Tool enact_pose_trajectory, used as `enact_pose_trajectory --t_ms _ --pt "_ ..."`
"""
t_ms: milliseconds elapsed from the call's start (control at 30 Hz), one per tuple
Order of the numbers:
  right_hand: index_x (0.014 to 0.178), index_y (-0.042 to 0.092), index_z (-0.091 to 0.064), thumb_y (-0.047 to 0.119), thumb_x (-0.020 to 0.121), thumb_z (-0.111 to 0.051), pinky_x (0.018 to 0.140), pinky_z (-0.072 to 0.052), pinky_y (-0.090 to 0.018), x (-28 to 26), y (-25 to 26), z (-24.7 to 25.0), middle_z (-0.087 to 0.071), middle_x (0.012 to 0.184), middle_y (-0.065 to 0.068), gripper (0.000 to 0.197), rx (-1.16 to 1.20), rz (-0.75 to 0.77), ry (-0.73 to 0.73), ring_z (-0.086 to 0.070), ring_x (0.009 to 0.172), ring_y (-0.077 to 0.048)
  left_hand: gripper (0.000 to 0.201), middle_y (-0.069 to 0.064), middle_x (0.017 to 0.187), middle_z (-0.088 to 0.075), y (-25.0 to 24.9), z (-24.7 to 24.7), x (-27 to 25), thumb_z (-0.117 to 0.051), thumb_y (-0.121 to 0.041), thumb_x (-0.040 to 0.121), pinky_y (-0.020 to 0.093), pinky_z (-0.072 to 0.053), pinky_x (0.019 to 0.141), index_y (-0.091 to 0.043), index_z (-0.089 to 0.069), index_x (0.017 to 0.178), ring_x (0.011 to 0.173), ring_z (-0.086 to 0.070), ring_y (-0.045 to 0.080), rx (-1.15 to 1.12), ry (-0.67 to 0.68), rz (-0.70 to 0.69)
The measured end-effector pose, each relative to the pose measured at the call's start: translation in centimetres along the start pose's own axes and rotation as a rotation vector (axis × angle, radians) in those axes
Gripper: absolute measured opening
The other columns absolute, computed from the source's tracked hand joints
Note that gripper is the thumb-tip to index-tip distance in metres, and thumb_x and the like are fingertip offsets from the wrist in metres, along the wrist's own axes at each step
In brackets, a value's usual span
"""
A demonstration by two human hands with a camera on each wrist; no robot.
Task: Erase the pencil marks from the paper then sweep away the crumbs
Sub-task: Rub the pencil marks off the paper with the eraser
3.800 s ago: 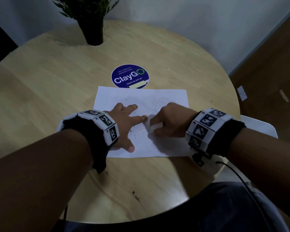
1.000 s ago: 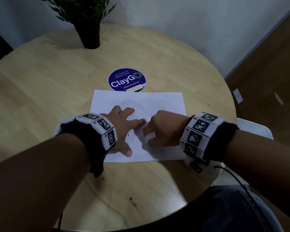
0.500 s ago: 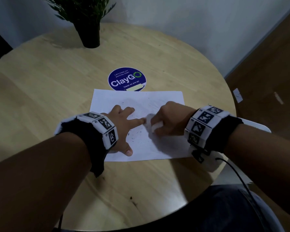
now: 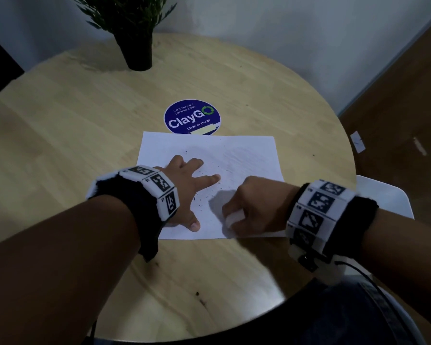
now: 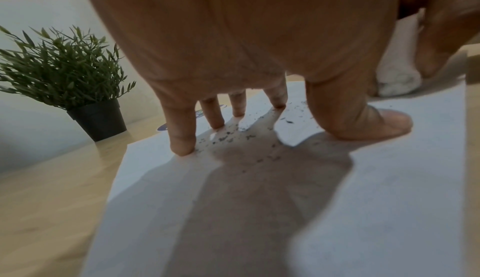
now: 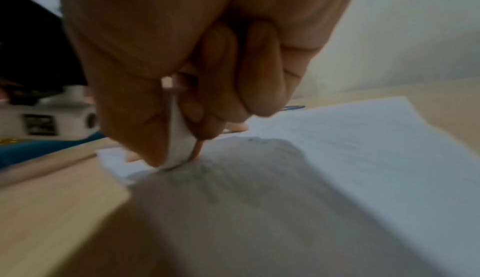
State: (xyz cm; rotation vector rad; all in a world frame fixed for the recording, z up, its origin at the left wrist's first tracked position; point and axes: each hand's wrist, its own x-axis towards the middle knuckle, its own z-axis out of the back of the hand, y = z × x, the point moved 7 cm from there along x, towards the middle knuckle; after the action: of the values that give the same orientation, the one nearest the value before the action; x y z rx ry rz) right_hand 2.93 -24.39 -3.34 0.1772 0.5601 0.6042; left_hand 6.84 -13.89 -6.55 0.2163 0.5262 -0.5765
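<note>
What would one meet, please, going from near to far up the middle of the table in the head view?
Bare table → near edge of the paper → eraser crumbs → round blue ClayGo sticker → potted plant.

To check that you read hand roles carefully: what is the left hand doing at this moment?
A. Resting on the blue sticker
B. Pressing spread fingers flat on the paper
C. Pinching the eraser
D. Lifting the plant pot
B: the left hand lies with fingers spread on the paper, while the right hand pinches the eraser.
</note>
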Motion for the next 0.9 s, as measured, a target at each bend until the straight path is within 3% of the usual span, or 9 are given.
enact_pose_trajectory --t_ms 167,300,367,467,567,667,733,833,900 --pt "0.093 0.023 -0.070 0.039 0.084 -0.060 0.071 -0.047 -0.030 0.8 -2.3 1.8 -0.051 0.067 0.000 0.021 -0.060 -0.082 -0.130 -0.048 0.072 -0.024 0.107 -0.006 0.159 0.008 -0.1 0.0 -0.1 -0.069 -0.062 0.075 0.042 -0.036 0.101 -0.048 0.008 0.149 0.142 -0.004 0.024 0.019 -0.004 0.005" --pt "0.090 0.027 -0.071 0.047 0.079 -0.059 0.068 -0.043 -0.027 -0.2 -0.2 -0.1 -0.054 0.065 0.004 0.026 -0.008 0.009 0.020 -0.049 0.069 -0.020 0.108 -0.008 0.159 0.009 0.0 0.0 0.0 -0.069 -0.062 0.074 0.042 -0.037 0.099 -0.049 0.008 0.149 0.142 -0.004 0.025 0.005 0.007 -0.002" --pt "0.091 0.028 -0.071 0.051 0.076 -0.058 0.070 -0.046 -0.028 0.4 -1.5 1.1 -0.054 0.065 0.003 0.031 -0.011 -0.046 -0.040 -0.051 0.070 -0.021 0.108 -0.007 0.159 0.008 0.0 0.1 0.0 -0.069 -0.062 0.074 0.042 -0.037 0.099 -0.049 0.008 0.149 0.142 -0.005 0.025 0.017 0.000 -0.002" --pt "0.086 0.024 -0.069 0.041 0.083 -0.063 0.069 -0.045 -0.029 0.7 -2.4 1.8 -0.048 0.062 0.001 0.019 -0.038 -0.068 -0.140 -0.045 0.068 -0.024 0.108 -0.007 0.159 0.007 -0.1 0.1 -0.1 -0.069 -0.062 0.075 0.042 -0.036 0.100 -0.048 0.008 0.149 0.142 -0.004 0.024 0.018 -0.003 0.003" --pt "0.084 0.027 -0.070 0.046 0.077 -0.058 0.068 -0.049 -0.030 -0.4 -1.2 0.1 -0.054 0.062 0.003 0.023 0.054 -0.028 -0.036 -0.050 0.064 -0.017 0.108 -0.008 0.159 0.008 0.0 0.1 -0.2 -0.069 -0.061 0.074 0.042 -0.036 0.101 -0.049 0.008 0.149 0.143 -0.003 0.024 -0.007 0.003 0.002" --pt "0.091 0.029 -0.074 0.042 0.082 -0.062 0.069 -0.045 -0.024 -0.5 -1.6 0.1 -0.056 0.062 0.008 0.019 0.087 -0.037 0.031 -0.050 0.064 -0.010 0.108 -0.008 0.159 0.008 -0.1 0.2 -0.1 -0.069 -0.062 0.074 0.041 -0.036 0.101 -0.050 0.008 0.148 0.143 -0.003 0.023 -0.003 -0.002 0.005" --pt "0.093 0.023 -0.073 0.040 0.087 -0.061 0.069 -0.042 -0.025 -0.1 -2.8 1.6 -0.055 0.063 0.007 0.022 0.070 -0.059 -0.076 -0.048 0.064 -0.013 0.107 -0.008 0.159 0.008 -0.1 0.2 -0.2 -0.069 -0.061 0.074 0.041 -0.037 0.100 -0.049 0.008 0.149 0.142 -0.004 0.023 0.001 -0.007 0.008" --pt "0.106 0.019 -0.073 0.032 0.094 -0.057 0.078 -0.041 -0.027 -0.3 -4.9 3.4 -0.059 0.082 0.006 0.024 0.118 -0.103 -0.302 -0.055 0.082 -0.015 0.107 -0.009 0.159 0.008 -0.1 0.1 -0.3 -0.069 -0.060 0.074 0.041 -0.037 0.099 -0.049 0.007 0.149 0.142 -0.004 0.023 -0.012 -0.010 0.008" --pt "0.101 0.018 -0.072 0.030 0.097 -0.052 0.081 -0.044 -0.029 -0.5 -5.7 3.2 -0.061 0.087 0.004 0.024 0.134 -0.168 -0.304 -0.056 0.082 -0.012 0.107 -0.010 0.158 0.009 -0.1 0.1 -0.3 -0.069 -0.061 0.073 0.041 -0.036 0.100 -0.050 0.007 0.148 0.142 -0.003 0.023 -0.018 -0.009 0.010"
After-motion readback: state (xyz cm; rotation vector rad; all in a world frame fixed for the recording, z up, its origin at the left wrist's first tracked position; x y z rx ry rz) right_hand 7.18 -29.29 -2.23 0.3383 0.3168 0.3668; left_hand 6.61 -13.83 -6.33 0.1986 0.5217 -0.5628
